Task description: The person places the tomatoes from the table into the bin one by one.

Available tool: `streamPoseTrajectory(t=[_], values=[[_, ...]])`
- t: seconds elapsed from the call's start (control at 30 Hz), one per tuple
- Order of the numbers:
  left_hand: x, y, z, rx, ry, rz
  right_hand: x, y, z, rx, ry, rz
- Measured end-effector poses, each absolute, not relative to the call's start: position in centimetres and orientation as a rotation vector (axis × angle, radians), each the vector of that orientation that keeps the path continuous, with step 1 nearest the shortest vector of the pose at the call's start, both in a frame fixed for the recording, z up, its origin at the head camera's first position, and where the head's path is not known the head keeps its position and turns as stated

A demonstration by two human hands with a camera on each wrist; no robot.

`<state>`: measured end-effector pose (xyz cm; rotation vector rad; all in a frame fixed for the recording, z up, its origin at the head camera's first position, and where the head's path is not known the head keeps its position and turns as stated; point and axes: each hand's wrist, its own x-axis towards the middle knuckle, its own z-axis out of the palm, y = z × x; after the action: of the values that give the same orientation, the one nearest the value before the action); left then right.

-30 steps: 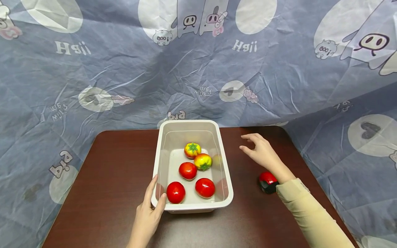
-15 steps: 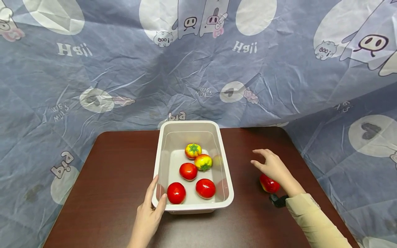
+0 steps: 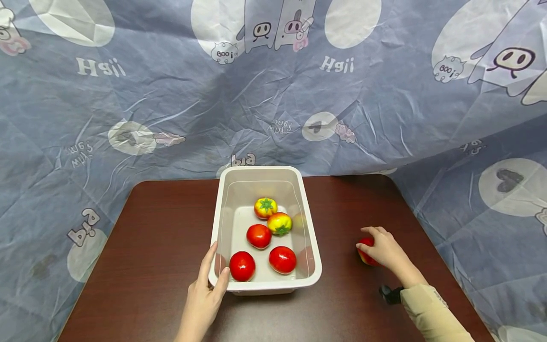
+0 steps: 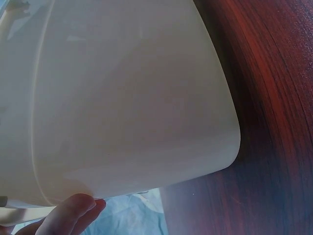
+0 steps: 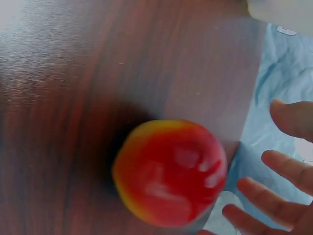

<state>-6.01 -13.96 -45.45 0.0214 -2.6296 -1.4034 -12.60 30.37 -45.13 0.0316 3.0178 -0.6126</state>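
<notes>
My left hand (image 3: 201, 294) holds the near-left corner of a beige plastic bin (image 3: 273, 285), thumb over the rim; in the left wrist view its fingertips (image 4: 73, 208) curl at the bin's edge. Inside lie several glossy tomatoes, such as a red tomato (image 3: 242, 266) near the left hand and a yellow-red tomato with a green leafy top (image 3: 265, 207) farther back. To the right, my right hand (image 3: 386, 249) hovers above a red-and-yellow tomato (image 5: 171, 174) on the table, partly hiding it in the head view. The right wrist view shows spread fingers apart from this tomato.
The dark brown wooden table (image 3: 162, 237) extends on both sides of the bin. Behind it and at the right hangs a blue-grey printed cloth (image 3: 171, 109). A black wrist-worn device (image 3: 390, 294) sits at the right wrist.
My right hand has moved nearer and to the right, from beside the bin's far part to over the lone tomato. The left hand and the bin have stayed put.
</notes>
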Motion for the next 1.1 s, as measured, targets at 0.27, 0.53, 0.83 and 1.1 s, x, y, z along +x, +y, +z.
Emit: streamPoseTrajectory(t=[0.27, 0.53, 0.83, 1.1], values=[[-5.9, -13.9, -45.4, 0.024, -2.635, -1.395, -12.0, 30.8, -46.9, 0.102, 2.949, -0.607], [-5.9, -13.8, -45.2, 0.025, -2.635, -1.400, -11.8, 30.9, -48.0, 0.111, 2.968, -0.613], [-6.0, -13.8, -45.3, 0.037, -2.632, -1.408, -11.8, 30.9, -49.0, 0.087, 3.044, -0.612], [-6.0, -13.8, -45.3, 0.044, -2.631, -1.410, -11.8, 30.9, -49.2, 0.070, 3.080, -0.613]])
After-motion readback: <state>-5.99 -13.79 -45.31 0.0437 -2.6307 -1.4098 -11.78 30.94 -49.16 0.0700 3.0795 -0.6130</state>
